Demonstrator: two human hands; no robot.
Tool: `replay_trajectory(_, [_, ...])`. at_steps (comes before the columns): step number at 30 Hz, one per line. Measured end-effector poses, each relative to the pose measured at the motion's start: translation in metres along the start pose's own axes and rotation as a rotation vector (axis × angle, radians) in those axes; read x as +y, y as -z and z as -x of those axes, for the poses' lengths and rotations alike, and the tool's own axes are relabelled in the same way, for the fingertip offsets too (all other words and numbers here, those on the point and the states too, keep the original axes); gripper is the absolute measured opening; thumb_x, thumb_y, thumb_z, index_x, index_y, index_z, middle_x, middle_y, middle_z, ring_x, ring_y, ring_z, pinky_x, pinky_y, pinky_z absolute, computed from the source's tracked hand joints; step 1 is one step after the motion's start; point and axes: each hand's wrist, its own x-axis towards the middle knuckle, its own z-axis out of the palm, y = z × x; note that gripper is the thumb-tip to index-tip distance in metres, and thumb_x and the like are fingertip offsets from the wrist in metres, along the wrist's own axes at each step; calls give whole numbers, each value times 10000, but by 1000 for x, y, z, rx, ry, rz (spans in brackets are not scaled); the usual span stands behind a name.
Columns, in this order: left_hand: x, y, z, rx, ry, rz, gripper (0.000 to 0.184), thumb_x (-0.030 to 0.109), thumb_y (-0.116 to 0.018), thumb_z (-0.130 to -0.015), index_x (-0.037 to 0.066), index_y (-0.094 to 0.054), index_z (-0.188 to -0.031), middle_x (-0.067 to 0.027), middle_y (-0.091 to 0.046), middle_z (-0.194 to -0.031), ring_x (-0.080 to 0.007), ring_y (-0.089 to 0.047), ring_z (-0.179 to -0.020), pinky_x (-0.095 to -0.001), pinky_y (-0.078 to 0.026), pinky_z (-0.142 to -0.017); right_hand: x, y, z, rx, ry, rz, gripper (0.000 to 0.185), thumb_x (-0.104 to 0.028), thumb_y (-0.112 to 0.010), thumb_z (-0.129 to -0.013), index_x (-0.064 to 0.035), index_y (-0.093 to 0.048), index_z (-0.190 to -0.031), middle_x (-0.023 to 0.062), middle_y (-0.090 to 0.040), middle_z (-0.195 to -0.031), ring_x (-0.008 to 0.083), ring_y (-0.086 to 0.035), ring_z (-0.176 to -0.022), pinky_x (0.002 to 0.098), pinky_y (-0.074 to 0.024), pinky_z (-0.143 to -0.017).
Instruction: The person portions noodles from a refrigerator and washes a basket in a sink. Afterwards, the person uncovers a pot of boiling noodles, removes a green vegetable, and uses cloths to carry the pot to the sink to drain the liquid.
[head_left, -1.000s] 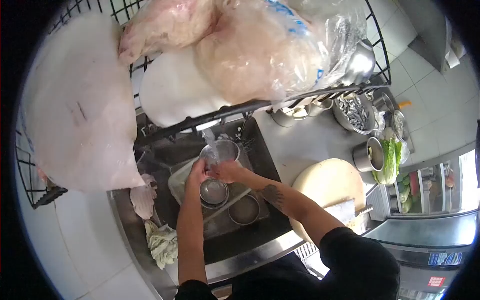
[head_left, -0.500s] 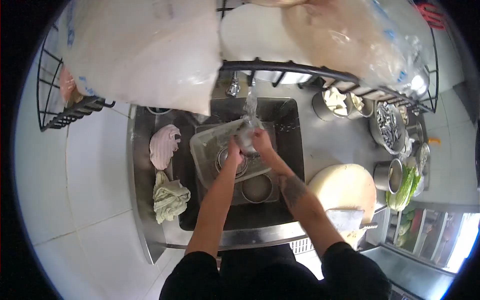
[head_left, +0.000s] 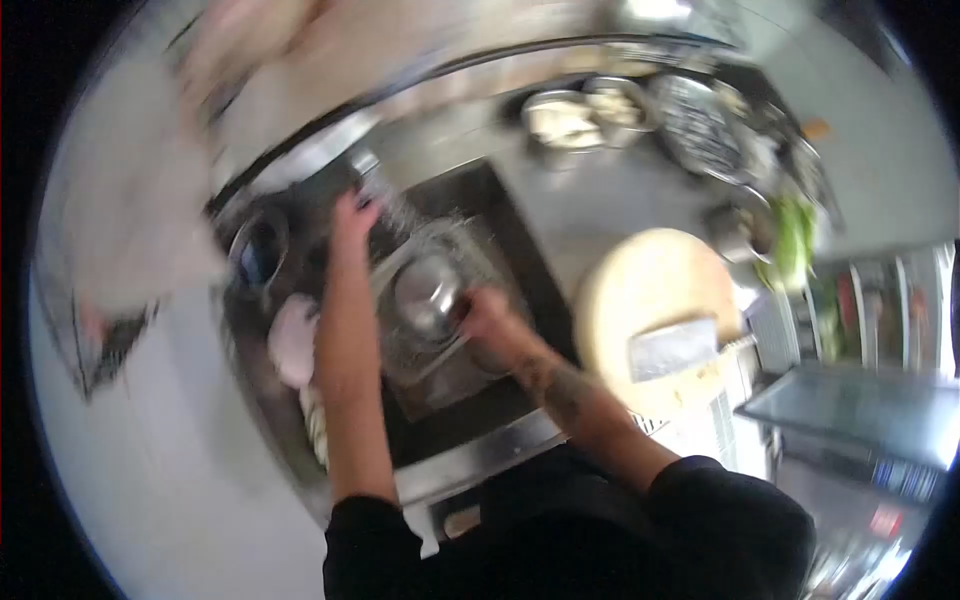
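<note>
In the sink [head_left: 545,335], my right hand [head_left: 485,315] grips the rim of a shiny metal bowl [head_left: 428,292]. The bowl is over a pale plastic basin [head_left: 480,250] with water in it. Up at the back of the sink, my left hand [head_left: 353,215] is next to the metal faucet [head_left: 365,160]. Its fingers are blurred, so whether they hold anything is unclear. Splashing water [head_left: 400,212] shows between the faucet and the basin.
To the right, a cleaver [head_left: 675,350] lies on a round cutting board [head_left: 640,285]. Metal containers of pale cut food [head_left: 563,122] and a bowl of grey pieces [head_left: 697,125] stand behind. A pink cloth [head_left: 293,340] is left of the sink. A rack [head_left: 420,78] overhangs the back.
My left hand has left the metal bowl and moved up to the faucet. The right hand keeps the bowl, now lower over the basin. The view has turned and shifted right.
</note>
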Motion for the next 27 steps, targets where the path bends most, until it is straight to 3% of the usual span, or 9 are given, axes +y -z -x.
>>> replay_trajectory(1, [110, -18, 20, -132, 139, -60, 341, 201, -664, -769, 0, -632, -1043, -155, -662, -1019, -285, -623, -954, -372, -486, -815, -29, 28, 28, -58, 9, -115, 203, -152, -428, -904, -31, -564, -996, 120, -556, -916, 266, -535, -819, 441, -466, -719])
replay_trajectory(4, [119, -132, -5, 299, -563, -964, 327, 186, -574, -855, 39, -589, -1147, -141, -584, -1187, -281, -563, -1065, -372, -428, -937, -128, 73, 143, -42, -18, -143, 288, -178, -415, -939, 12, -481, -1145, 141, -552, -1105, 297, -533, -1006, 477, -409, -932])
replay_trajectory(6, [153, -199, 5, 435, -92, -58, 377, 207, -550, -883, 7, -530, -1201, -177, -580, -1179, -315, -554, -1080, -409, -416, -943, -191, 113, 196, -116, -67, -168, 270, -184, -443, -946, 12, -485, -1126, 137, -545, -1130, 273, -517, -1057, 462, -392, -972])
replay_trajectory(7, [229, -204, 39, 369, 71, -177, 353, 211, -547, -890, -21, -533, -1155, -211, -596, -1101, -357, -563, -1029, -442, -423, -893, -226, 136, 249, -326, -68, -202, 225, -186, -439, -964, -19, -503, -1099, 99, -555, -1094, 240, -530, -1021, 433, -405, -961])
replay_trajectory(13, [499, -297, 188, 266, 5, -375, 403, 84, -553, -827, -23, -507, -1213, -212, -582, -1155, -329, -544, -1106, -417, -406, -932, -471, 315, 523, -627, 457, 24, 188, -229, -465, -976, -112, -524, -842, -42, -520, -841, 88, -482, -839, 303, -402, -773])
replay_trajectory(14, [473, -320, 194, 401, -330, -461, 429, 69, -567, -807, -8, -499, -1224, -211, -552, -1194, -338, -533, -1115, -419, -419, -919, -516, 361, 569, -645, 551, 30, 203, -234, -469, -977, -109, -514, -823, -47, -502, -820, 82, -464, -816, 290, -392, -756])
replay_trajectory(20, [971, -609, 526, 212, -433, 51, 287, 76, -541, -863, -7, -517, -1137, -149, -544, -1103, -244, -562, -954, -346, -490, -780, -762, 732, 895, -304, 1310, 416, 250, -242, -482, -975, -81, -520, -787, -34, -445, -708, 87, -411, -684, 258, -357, -666])
replay_trajectory(25, [1323, -927, 831, -1052, -103, 622, 566, 480, -337, -958, 17, -445, -1265, -131, -576, -1087, -278, -628, -909, -369, -526, -741, -928, 1047, 1134, 316, 2087, 1233, 73, -87, -593, -847, -59, -548, -796, 79, -490, -745, 232, -494, -772, 343, -378, -780])
replay_trajectory(27, [1436, -1046, 929, -1376, 11, 444, 697, 595, -248, -931, 35, -419, -1309, -141, -595, -1105, -329, -649, -925, -411, -553, -720, -981, 1146, 1201, 394, 1981, 1287, 69, -46, -603, -751, -71, -554, -792, 64, -521, -794, 254, -498, -854, 396, -360, -836])
